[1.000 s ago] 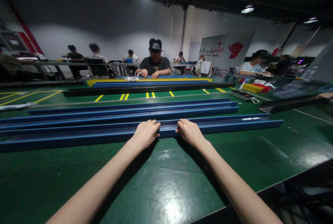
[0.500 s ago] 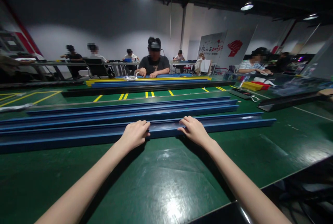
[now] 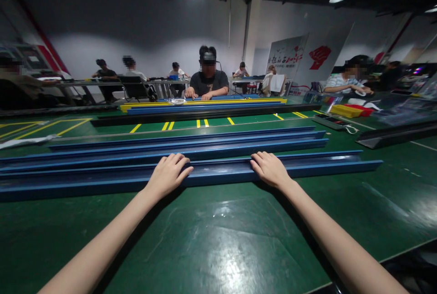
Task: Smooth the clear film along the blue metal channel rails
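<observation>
A long blue channel (image 3: pixel 221 178) lies across the green table in front of me, its hollow side up. My left hand (image 3: pixel 170 171) rests over its near wall, fingers spread into the trough and thumb held apart. Farther right on the same channel, my right hand (image 3: pixel 269 167) lies with its fingers over the near wall, their tips inside the trough. Its thumb is mostly hidden. Neither hand appears to grip the channel. Just behind lie more blue channel lengths (image 3: pixel 239 150), roughly parallel to it.
Beyond yellow tape marks on the green table (image 3: pixel 218 232) lie a black rail (image 3: pixel 205 115) and a yellow rail (image 3: pixel 259 101). A person (image 3: pixel 210 82) works across the table. At right are a phone (image 3: pixel 330 121), a yellow tray (image 3: pixel 346 110) and a dark channel (image 3: pixel 399 132).
The view has turned slightly left. My hands are farther apart, and their fingers have loosened from a closer pinch at the near wall. The blue channel looks unmoved on the table.
</observation>
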A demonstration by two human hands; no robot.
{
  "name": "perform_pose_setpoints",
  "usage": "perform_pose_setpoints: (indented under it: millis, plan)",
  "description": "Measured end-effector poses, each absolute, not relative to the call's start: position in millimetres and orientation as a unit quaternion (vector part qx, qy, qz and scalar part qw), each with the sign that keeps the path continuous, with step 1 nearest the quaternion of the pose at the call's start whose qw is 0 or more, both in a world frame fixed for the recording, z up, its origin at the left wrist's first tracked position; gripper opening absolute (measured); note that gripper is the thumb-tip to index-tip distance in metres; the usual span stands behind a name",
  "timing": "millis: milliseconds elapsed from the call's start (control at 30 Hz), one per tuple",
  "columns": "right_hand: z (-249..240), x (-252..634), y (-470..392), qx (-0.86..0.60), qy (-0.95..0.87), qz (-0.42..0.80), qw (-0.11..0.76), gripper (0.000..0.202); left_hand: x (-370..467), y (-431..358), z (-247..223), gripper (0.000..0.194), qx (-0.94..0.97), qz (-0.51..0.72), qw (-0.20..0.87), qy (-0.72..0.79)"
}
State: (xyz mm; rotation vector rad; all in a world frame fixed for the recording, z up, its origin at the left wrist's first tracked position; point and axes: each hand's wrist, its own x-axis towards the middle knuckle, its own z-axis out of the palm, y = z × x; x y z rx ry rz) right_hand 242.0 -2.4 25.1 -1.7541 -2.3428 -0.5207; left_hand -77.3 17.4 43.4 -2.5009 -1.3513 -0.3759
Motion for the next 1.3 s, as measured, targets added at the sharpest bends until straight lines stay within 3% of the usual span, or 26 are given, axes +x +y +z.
perform_pose_setpoints:
  millis: [300, 633, 1300]
  plan:
    - [16, 250, 26, -0.566, -0.791, -0.178, 0.152, 0.047, -84, 41, 34, 0.034, -0.819, -0.174, 0.174, -0.519]
    - [23, 251, 57, -0.546, -0.816, -0.161, 0.096, 0.043, -86, 59, 31, 0.034, -0.799, -0.185, 0.132, -0.556]
    - [19, 240, 101, -0.523, -0.829, -0.163, 0.114, 0.033, -100, 97, 28, 0.031, -0.799, -0.155, 0.123, -0.568]
